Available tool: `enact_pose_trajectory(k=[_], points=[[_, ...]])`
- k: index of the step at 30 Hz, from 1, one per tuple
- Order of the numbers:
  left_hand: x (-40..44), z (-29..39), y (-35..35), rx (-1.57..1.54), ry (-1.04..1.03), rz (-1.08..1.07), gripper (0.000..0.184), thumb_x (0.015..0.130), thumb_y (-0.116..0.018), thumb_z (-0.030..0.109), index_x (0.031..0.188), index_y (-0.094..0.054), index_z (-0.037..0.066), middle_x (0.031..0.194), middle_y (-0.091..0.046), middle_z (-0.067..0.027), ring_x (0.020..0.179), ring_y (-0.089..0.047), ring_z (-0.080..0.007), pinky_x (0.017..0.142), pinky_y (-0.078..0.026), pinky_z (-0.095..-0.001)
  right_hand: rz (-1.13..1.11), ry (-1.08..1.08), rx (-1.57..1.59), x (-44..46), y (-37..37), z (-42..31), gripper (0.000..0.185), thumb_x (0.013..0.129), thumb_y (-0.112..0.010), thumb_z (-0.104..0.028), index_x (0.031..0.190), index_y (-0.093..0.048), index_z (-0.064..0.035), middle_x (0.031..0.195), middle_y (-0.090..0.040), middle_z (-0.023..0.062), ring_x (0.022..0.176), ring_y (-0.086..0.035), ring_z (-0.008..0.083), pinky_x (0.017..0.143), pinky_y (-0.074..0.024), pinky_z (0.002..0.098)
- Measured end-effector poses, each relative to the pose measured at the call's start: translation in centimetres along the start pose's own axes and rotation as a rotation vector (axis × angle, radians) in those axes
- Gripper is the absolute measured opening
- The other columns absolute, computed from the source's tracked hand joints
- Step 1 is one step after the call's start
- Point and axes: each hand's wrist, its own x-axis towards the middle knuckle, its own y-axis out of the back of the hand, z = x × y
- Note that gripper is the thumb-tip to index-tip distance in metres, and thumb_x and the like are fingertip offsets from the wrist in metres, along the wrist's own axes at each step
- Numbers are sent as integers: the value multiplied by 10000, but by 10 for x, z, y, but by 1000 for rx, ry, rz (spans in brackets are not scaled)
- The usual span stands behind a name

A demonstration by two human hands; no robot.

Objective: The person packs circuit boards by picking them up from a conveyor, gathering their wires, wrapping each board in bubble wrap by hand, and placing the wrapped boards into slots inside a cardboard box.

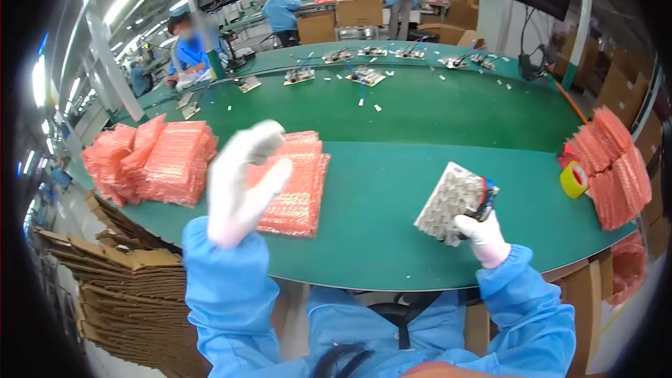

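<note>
My left hand [245,182], in a white glove, is raised above a stack of pink bubble-wrap bags [304,189]. Its fingers curve forward, the thumb stands apart, and nothing is between them. On the right, my right hand [483,236], also gloved, grips a circuit board [451,199] by its lower right edge. The board is tilted, and its near face is covered with pale, lumpy parts. Dark, blue and red wires [486,196] bunch at its right side near my fingers. Part of the board's edge is hidden behind my thumb.
More pink bubble bags [171,161] are heaped at left, others [609,168] at right beside yellow tape [574,180]. Several boards [367,75] lie along the far green belt [420,115]. Flattened cardboard [133,294] is stacked lower left. A co-worker [192,45] sits at far left.
</note>
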Motion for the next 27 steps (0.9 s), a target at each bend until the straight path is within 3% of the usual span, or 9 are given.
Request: enact_pose_trajectory(k=[3, 5, 7, 8, 11, 13, 20, 25, 27], points=[[-33, -106, -20, 424, 206, -293, 521, 741, -715, 288, 1146, -546, 7, 1075, -590, -154, 1018, -571, -275, 900, -446, -352, 12, -13, 16, -5, 4, -3, 658, 697, -709, -102, 1289, -432, -26, 1171, -566, 51, 1053, -553, 176, 916, -442, 334], [-51, -169, -33, 422, 301, -385, 396, 758, -716, 230, 1050, -579, 0, 983, -613, -123, 917, -596, -224, 808, -472, -325, -15, 36, 47, -3, 2, 5, 668, 700, -707, -92, 1300, -419, -28, 1195, -553, 56, 1076, -540, 180, 928, -432, 339], [-43, -170, -34, 255, 446, -352, 318, 772, -700, 197, 998, -596, -2, 893, -621, -103, 822, -600, -179, 748, -480, -302, 6, 71, 15, -4, -1, 8, 678, 701, -708, -85, 1307, -410, -31, 1221, -536, 60, 1102, -524, 186, 944, -419, 345], [-37, -169, -33, 260, 449, -341, 318, 772, -700, 197, 998, -596, -2, 893, -621, -103, 822, -600, -179, 748, -480, -302, 30, 135, 58, -4, -6, 9, 607, 703, -721, -54, 1252, -464, -17, 1111, -586, 48, 980, -568, 155, 855, -468, 310], [-25, -149, -26, 74, 519, -34, 269, 783, -683, 170, 975, -603, -1, 825, -626, -84, 763, -590, -144, 711, -479, -277, 36, 93, 4, -5, 3, 13, 646, 679, -747, -59, 1255, -457, -19, 1109, -586, 57, 976, -575, 169, 845, -481, 326], [-16, -123, -24, -122, 328, 66, 240, 779, -680, 154, 952, -625, -3, 843, -641, -88, 796, -596, -144, 731, -479, -276, 25, 157, -31, -6, 0, 5, 688, 660, -761, -77, 1266, -439, -25, 1110, -578, 66, 1013, -572, 203, 844, -491, 337], [-44, -51, -121, -72, 3, -673, 316, 816, -568, 283, 983, -636, 24, 905, -643, -168, 842, -631, -301, 734, -497, -371, 3, 389, -34, 1, 13, 10, 753, 682, -623, -14, 1365, -305, -39, 1300, -435, 102, 1137, -491, 233, 921, -451, 379], [-64, -67, -179, -235, 278, -744, 318, 792, -594, 261, 982, -630, 8, 849, -650, -176, 783, -646, -260, 719, -499, -348, -69, 404, -84, -6, 10, 9, 750, 695, -636, -31, 1364, -297, -46, 1286, -450, 93, 1132, -496, 232, 932, -443, 387], [-64, -69, -180, -216, 198, -734, 301, 806, -594, 251, 983, -630, 10, 852, -657, -162, 780, -644, -233, 726, -499, -345, -36, 177, -233, -8, 12, 15, 734, 695, -685, -78, 1340, -333, -51, 1235, -498, 78, 1071, -540, 232, 921, -450, 392]])
